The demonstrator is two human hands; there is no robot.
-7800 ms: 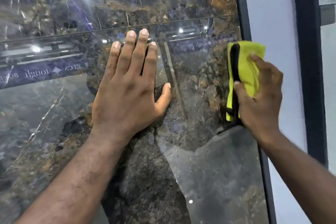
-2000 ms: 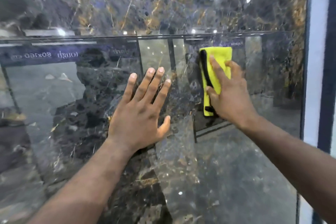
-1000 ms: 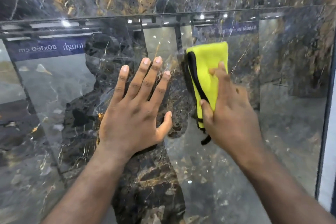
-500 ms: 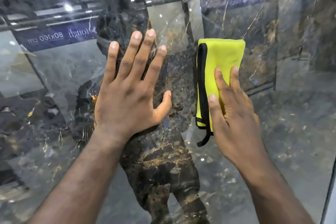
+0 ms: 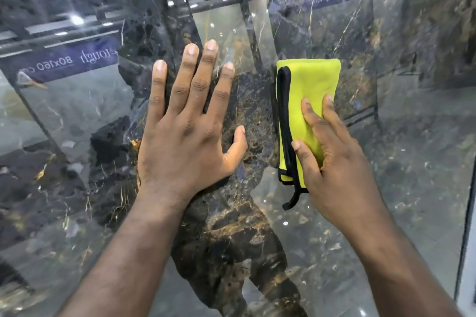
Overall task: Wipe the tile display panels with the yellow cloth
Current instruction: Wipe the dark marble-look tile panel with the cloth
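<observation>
Gleaming under reflected ceiling lights, one dark marbled tile panel (image 5: 386, 213) fills the view, and the wiping has travelled leftward across it: seconds ago the cloth worked the right-hand frame edge, so that side is likely done, though glare makes cleanliness hard to judge. Two hands are up. The left hand (image 5: 188, 134) lies flat and spread wide on the glossy face, bracing, holding nothing. The right hand (image 5: 332, 162) presses the single folded yellow cloth (image 5: 306, 100) against the panel, just right of the left thumb
</observation>
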